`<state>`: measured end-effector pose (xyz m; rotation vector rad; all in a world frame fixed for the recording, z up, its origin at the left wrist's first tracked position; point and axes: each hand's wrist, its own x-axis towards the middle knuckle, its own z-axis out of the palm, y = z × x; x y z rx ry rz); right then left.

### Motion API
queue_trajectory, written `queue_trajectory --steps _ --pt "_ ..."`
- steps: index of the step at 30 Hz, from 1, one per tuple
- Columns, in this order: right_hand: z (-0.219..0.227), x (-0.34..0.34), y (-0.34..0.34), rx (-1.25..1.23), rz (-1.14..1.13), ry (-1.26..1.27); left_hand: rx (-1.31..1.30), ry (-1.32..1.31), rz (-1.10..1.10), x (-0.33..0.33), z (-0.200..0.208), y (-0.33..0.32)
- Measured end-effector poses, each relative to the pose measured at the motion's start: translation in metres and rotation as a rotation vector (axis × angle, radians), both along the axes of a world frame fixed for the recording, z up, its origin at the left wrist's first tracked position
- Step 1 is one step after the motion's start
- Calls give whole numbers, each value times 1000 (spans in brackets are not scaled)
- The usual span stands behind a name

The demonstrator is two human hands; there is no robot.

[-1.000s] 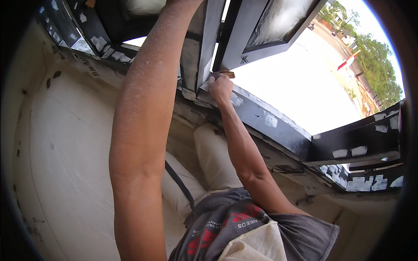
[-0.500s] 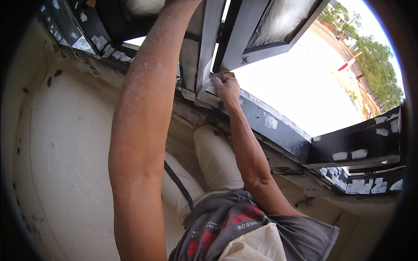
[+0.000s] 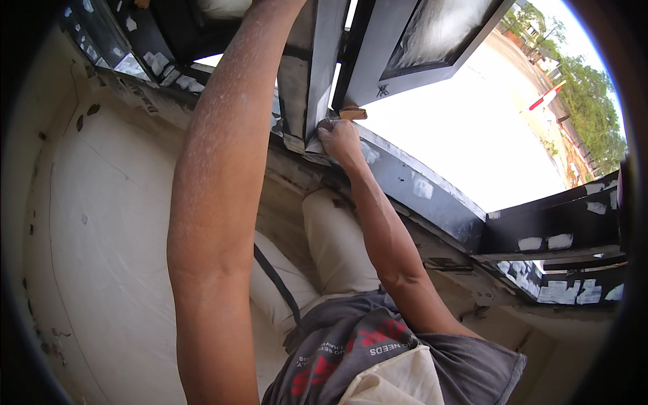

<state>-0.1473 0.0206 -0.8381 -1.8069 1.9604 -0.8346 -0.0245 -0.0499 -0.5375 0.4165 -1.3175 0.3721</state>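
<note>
My right hand (image 3: 339, 140) is closed in the inner lower corner of a dark window frame (image 3: 418, 182). Its curled fingers press a small dark grey piece that looks like sandpaper (image 3: 326, 125) to the corner; most of it is hidden by the fingers. Just beyond the knuckles, a brown wooden block (image 3: 353, 113) lies at the lower edge of the open window sash (image 3: 381, 90). On the left, my dust-covered left forearm (image 3: 226, 155) reaches up past the top edge of the view, so that hand is out of sight.
The dark frame carries pale filler patches (image 3: 423, 187). Another patched frame section (image 3: 560, 243) stands at the right. Bright ground, a tree (image 3: 587, 101) and a red-and-white flag (image 3: 545, 96) show outside. Below the frame, a pale wall (image 3: 121, 223) curves along the left.
My right hand has moved slightly left and down, deeper into the frame corner, baring the wooden block. My left forearm has hardly moved.
</note>
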Motion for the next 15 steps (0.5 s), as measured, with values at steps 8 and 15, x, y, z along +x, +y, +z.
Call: queue_trajectory --steps 8,15 --pt "-11 4 0 -5 -70 -21 17 6 -56 -3 2 1" --pt "-1 -3 -11 -54 -220 -141 19 6 -138 -7 2 7"
